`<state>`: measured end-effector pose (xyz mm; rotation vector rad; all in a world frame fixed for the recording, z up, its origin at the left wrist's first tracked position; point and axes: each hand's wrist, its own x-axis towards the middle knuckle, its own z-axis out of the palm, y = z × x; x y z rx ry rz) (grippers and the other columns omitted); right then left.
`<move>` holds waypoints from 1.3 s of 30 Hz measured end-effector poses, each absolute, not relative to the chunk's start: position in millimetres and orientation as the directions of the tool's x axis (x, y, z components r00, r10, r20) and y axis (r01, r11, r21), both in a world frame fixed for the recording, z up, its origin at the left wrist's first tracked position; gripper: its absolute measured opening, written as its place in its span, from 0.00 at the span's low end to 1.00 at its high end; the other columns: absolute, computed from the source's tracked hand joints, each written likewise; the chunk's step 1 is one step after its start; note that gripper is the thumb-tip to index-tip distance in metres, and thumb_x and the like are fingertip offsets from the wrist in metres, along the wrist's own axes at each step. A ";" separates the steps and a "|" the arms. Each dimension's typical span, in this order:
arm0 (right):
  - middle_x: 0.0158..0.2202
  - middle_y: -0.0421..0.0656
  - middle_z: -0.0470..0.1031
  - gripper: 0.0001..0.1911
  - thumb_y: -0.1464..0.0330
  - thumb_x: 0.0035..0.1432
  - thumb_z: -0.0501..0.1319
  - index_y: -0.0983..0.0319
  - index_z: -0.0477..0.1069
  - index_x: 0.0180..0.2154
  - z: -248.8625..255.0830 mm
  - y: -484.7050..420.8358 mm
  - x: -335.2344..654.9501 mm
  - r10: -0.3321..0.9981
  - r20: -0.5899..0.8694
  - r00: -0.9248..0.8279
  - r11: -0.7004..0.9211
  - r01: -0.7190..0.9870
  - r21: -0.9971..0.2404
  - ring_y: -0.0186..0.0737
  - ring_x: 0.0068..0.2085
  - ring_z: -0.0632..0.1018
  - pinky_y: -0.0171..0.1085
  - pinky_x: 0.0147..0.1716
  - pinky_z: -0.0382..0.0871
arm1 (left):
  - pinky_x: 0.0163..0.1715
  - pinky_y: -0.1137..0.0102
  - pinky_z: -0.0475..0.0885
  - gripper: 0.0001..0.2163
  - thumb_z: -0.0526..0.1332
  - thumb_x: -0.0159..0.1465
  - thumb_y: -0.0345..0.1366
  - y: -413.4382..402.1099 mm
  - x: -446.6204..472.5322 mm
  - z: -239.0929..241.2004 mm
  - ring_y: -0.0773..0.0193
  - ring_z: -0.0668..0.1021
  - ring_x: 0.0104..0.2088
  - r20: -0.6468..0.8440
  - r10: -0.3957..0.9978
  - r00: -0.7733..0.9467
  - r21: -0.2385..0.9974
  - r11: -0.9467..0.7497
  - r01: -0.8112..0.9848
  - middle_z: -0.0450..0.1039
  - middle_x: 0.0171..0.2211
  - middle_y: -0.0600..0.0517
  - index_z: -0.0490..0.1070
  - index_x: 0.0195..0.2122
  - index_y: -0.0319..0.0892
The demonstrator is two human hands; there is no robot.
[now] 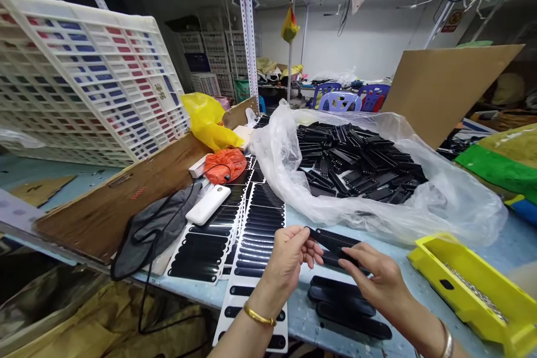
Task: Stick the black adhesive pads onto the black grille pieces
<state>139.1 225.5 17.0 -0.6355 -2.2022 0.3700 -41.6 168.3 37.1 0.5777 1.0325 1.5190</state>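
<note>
My left hand and my right hand together pinch a long black perforated plastic strip just above the table's front edge. The left fingers close on its left end; the right fingers close on its right part. Below the hands lie three black oblong pieces on the light blue table. To the left, white backing sheets carry rows of black oblong stickers. Behind the hands, a clear plastic bag holds a heap of black strips.
A yellow tray sits at the right front. A white power bank with a black cable, a dark pouch, an orange bag and a yellow bag lie left. A white crate leans at far left; cardboard stands behind.
</note>
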 end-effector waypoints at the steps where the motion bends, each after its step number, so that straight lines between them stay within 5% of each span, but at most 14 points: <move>1: 0.25 0.44 0.74 0.09 0.68 0.63 0.58 0.64 0.76 0.35 17.3 227.5 139.5 0.550 0.621 -0.559 0.834 0.328 -0.444 0.37 0.25 0.76 0.33 0.23 0.70 | 0.13 0.77 0.59 0.14 0.62 0.56 0.42 170.8 -42.0 34.9 0.67 0.74 0.16 -0.190 0.954 -0.231 0.866 0.052 -0.496 0.74 0.19 0.47 0.66 0.20 0.38; 9: 0.24 0.43 0.74 0.08 0.70 0.62 0.58 0.62 0.75 0.33 22.0 242.0 163.2 0.455 0.641 -0.618 0.890 0.286 -0.355 0.36 0.24 0.76 0.31 0.23 0.71 | 0.11 0.76 0.56 0.13 0.61 0.53 0.42 192.5 -54.3 17.6 0.71 0.67 0.11 -0.254 0.930 -0.265 0.957 0.282 0.071 0.64 0.11 0.55 0.69 0.16 0.39; 15: 0.28 0.43 0.77 0.09 0.64 0.60 0.61 0.61 0.78 0.34 17.6 269.2 203.5 0.693 0.424 -0.584 0.716 0.486 -0.501 0.39 0.28 0.78 0.34 0.26 0.72 | 0.16 0.73 0.61 0.10 0.62 0.51 0.41 208.6 -80.5 3.4 0.67 0.69 0.14 -0.063 0.898 -0.435 0.947 0.192 0.259 0.64 0.12 0.57 0.73 0.24 0.39; 22: 0.33 0.45 0.79 0.07 0.69 0.58 0.63 0.61 0.79 0.36 4.7 301.0 199.4 0.786 0.222 -0.577 0.590 0.594 -0.547 0.42 0.33 0.78 0.37 0.31 0.72 | 0.27 0.71 0.65 0.11 0.62 0.48 0.30 238.2 -81.1 -17.2 0.65 0.73 0.21 0.000 0.969 -0.246 0.778 0.155 0.609 0.70 0.17 0.57 0.78 0.33 0.38; 27: 0.33 0.46 0.79 0.05 0.72 0.58 0.62 0.62 0.78 0.35 -2.5 311.1 184.2 0.752 0.137 -0.644 0.630 0.642 -0.438 0.44 0.34 0.78 0.39 0.35 0.70 | 0.29 0.71 0.65 0.17 0.62 0.48 0.29 253.8 -65.1 -25.1 0.65 0.73 0.22 -0.050 0.986 -0.162 0.789 0.138 0.599 0.70 0.18 0.58 0.79 0.40 0.38; 39: 0.31 0.45 0.76 0.08 0.74 0.61 0.59 0.64 0.74 0.30 7.6 310.4 169.7 0.668 0.013 -0.744 0.701 0.623 -0.347 0.38 0.33 0.75 0.34 0.34 0.66 | 0.22 0.74 0.62 0.12 0.62 0.46 0.33 258.6 -65.1 -53.3 0.68 0.68 0.20 -0.122 0.987 -0.103 0.920 0.151 0.360 0.67 0.17 0.58 0.77 0.32 0.37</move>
